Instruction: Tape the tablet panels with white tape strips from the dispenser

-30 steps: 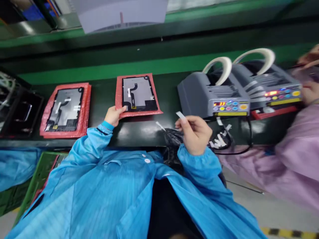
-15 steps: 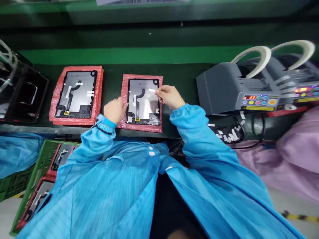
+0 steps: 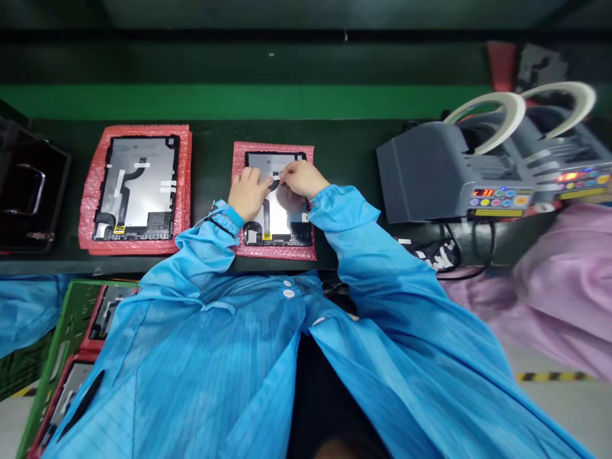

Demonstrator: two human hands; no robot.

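A tablet screen panel point(image 3: 289, 218) lies silver side up on pink bubble wrap point(image 3: 280, 251) at the middle of the bench. A black flex cable point(image 3: 266, 215) runs along its left half, with a yellow piece at the lower end. My right hand point(image 3: 302, 178) pinches a small white strip of tape point(image 3: 276, 178) at the cable's upper end. Across from it, my left hand point(image 3: 249, 193) rests on the panel's left side, fingers apart and thumb reaching toward the tape. Its palm hides part of the panel and the cable.
A similar panel point(image 3: 150, 204) with white tape strips lies on stacked red bubble wrap point(image 3: 184, 223) to the left. Two grey tape dispensers point(image 3: 423, 172) stand right. A black case point(image 3: 31, 191) sits far left. Below, a green crate point(image 3: 57, 357) holds more panels. Someone's pink sleeve point(image 3: 568, 287) shows right.
My right hand has brought the tape strip left and down onto the cable's upper end. My left hand has moved from the wrap's left edge onto the panel, close to the right hand.
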